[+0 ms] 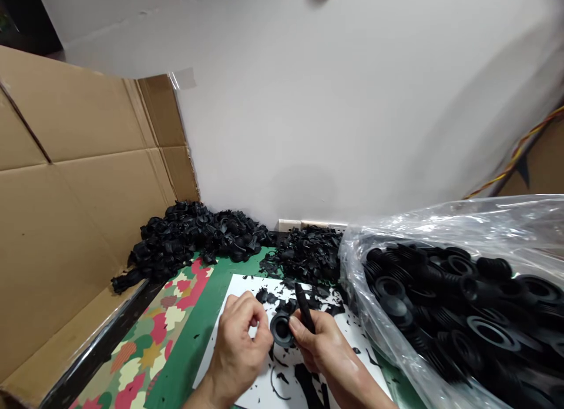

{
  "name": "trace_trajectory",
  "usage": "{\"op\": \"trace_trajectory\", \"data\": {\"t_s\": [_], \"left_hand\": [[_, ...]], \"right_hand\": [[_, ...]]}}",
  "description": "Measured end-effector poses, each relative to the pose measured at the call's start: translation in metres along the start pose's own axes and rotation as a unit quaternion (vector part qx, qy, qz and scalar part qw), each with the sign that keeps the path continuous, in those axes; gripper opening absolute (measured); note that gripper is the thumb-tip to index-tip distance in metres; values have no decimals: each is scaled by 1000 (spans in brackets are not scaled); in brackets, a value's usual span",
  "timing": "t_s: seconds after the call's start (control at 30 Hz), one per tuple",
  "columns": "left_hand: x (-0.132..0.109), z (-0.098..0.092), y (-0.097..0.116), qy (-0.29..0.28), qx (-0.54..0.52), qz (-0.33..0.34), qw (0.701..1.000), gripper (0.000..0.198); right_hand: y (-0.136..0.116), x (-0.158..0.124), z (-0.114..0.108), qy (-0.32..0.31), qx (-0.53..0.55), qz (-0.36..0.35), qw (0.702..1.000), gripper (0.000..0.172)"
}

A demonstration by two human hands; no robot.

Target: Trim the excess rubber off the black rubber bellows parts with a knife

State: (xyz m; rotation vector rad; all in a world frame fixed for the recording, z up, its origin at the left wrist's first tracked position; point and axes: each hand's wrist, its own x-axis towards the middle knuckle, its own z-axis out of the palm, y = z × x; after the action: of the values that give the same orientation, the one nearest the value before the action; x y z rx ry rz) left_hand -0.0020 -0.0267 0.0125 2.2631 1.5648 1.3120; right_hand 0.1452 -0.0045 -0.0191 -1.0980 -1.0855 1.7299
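My left hand [241, 341] is closed in a pinch just left of a round black rubber bellows [282, 329]; anything between its fingertips is too small or hidden to make out. The bellows has its ring-shaped open end turned up. My right hand [324, 344] is closed on the right side of the bellows, its thumb at the rim. A black pen-like tool [302, 303] also sticks up from that hand's grip, its lower end hidden. Beneath both hands lies a white board [224, 297] strewn with black rubber trimmings [278, 381].
At right, a clear plastic bag [356, 274] holds many black bellows [458, 315]. A heap of black rubber pieces [198, 235] lies back left, with a pile of scraps [308, 250] beside it. Cardboard [88, 162] stands at left; a wall [330, 121] rises behind.
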Motion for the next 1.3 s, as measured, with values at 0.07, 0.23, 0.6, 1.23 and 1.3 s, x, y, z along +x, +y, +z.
{"op": "trace_trajectory", "data": {"t_s": [0.07,0.23,0.6,1.23,1.3], "left_hand": [[1,-5,-6,10,-92,-110,990,22],[2,-3,-21,23,-240,-280,929,31],[-7,5,-18,-67,-420,-264,866,32],[-9,-3,8,-80,214,143,963,25],[-9,-1,8,-73,237,158,956,27]], "right_hand": [[-2,-2,0,-12,33,1,999,42],[-5,-5,0,-34,83,20,996,48],[-4,0,2,-40,105,23,993,56],[22,13,3,-6,68,-29,997,48],[22,12,4,0,75,-20,997,48]]}}
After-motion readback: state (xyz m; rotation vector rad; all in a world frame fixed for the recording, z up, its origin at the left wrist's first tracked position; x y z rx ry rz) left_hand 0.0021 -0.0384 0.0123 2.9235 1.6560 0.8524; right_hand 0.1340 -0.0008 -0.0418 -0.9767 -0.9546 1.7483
